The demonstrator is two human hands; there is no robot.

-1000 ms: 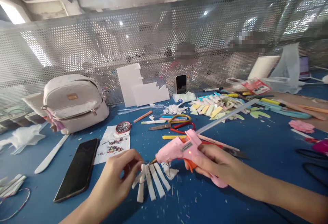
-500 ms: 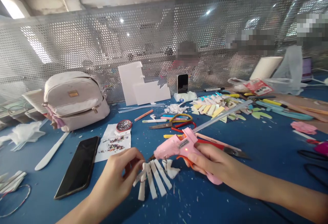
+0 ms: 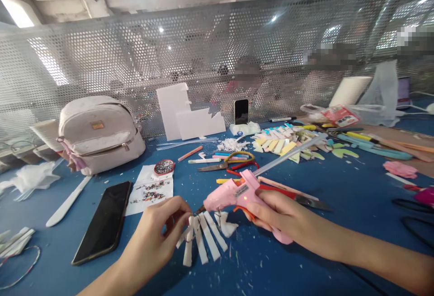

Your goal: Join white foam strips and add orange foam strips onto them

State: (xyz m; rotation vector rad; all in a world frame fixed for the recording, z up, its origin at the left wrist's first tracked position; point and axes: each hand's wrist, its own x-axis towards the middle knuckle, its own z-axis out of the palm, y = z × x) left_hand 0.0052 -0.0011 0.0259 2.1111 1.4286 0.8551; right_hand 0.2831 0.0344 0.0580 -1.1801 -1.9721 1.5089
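My right hand [image 3: 276,210] is wrapped round a pink hot glue gun [image 3: 228,194], with a clear glue stick [image 3: 288,156] poking out of its back. The nozzle points left and down at the upper ends of several white strips [image 3: 207,232], which fan out over the blue table. Pinched fingers of my left hand [image 3: 164,226] hold the fan at its left side near the nozzle; the exact grip is partly hidden. A small white folded piece [image 3: 226,224] lies at the right end of the fan.
A black phone [image 3: 103,223] and a paper with beads [image 3: 149,192] lie to the left. Scissors [image 3: 225,166], markers and cut paper strips [image 3: 285,140] are spread beyond the glue gun. A white backpack [image 3: 100,133] stands against the perforated metal screen [image 3: 196,56].
Both hands, the glue gun and the strips look almost the same. The view has shifted very slightly.
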